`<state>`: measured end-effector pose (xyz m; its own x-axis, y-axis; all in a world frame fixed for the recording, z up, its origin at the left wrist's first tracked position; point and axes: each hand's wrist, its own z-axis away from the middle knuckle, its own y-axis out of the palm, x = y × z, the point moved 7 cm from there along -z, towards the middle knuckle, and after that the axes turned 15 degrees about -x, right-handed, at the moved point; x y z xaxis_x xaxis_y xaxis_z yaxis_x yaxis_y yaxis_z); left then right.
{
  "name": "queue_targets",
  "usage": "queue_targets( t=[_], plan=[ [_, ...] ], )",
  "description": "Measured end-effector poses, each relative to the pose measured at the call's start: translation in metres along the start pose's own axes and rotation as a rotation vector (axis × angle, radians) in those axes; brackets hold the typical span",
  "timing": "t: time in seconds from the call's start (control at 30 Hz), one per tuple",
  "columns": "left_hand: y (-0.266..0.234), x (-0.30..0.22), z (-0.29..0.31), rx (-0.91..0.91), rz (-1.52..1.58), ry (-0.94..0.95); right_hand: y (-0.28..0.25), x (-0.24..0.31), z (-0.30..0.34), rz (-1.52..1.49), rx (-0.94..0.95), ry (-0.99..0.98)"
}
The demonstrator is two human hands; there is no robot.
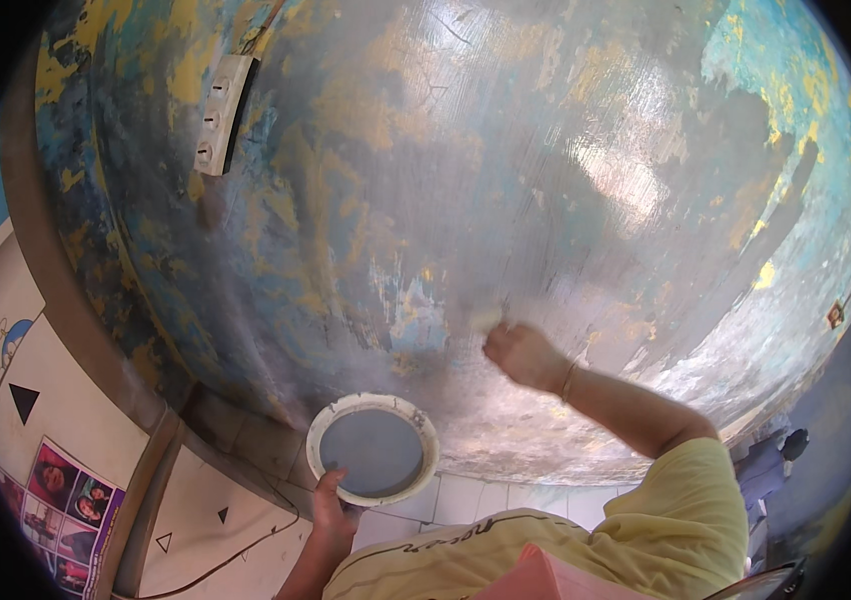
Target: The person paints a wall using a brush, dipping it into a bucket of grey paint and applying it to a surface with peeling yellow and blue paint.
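So the bucket (pixel 431 440) is held low by the left hand (pixel 334 515), thumb hooked over the rim. It should probably be kept level and close in, since the grey paint (pixel 374 452) inside could easily be slopped onto the floor tiles (pixel 461 497). The hands are well apart: up against the wall (pixel 386 150), the right hand (pixel 524 353) is curled around what's probably a brush (pixel 489 318), though it's too blurred to be sworn to. For a decent coat, small loads are best taken, drips wiped off on the rim, and strokes overlapped while the edge is wet. The blue and yellow patches would need extra going over, and the socket box (pixel 222 115) should be edged around slowly.

Now what can't be made out. The left fingers are hidden under the bucket, so how its base is supported can't be told. The brush's shape is lost in the smear. Farther off, the coat's evenness is masked by glare, and the wall's top is cut off.
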<state>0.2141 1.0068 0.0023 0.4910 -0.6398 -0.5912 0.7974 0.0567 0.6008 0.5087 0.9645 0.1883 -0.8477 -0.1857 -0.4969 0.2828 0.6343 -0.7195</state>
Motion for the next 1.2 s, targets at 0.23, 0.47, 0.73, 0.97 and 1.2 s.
queue_targets(
  t=[0.23,0.47,0.73,0.97,1.2],
  plan=[
    [0.001,-0.003,0.005,-0.050,-0.015,-0.003,0.038,-0.058,0.007,-0.416,0.239,0.457],
    [-0.015,-0.001,0.003,-0.063,0.002,-0.022,-0.209,-0.143,-0.147,-0.051,-0.357,0.386],
    [-0.009,-0.003,0.003,-0.052,-0.005,-0.028,-0.284,-0.172,-0.185,0.639,-0.753,0.297],
    [-0.014,-0.013,0.007,-0.063,0.027,-0.010,-0.030,-0.007,-0.080,0.230,-0.237,-0.191],
    [-0.017,-0.017,0.009,-0.093,-0.005,-0.007,0.086,0.020,-0.047,-0.328,0.375,0.199]
  ],
)
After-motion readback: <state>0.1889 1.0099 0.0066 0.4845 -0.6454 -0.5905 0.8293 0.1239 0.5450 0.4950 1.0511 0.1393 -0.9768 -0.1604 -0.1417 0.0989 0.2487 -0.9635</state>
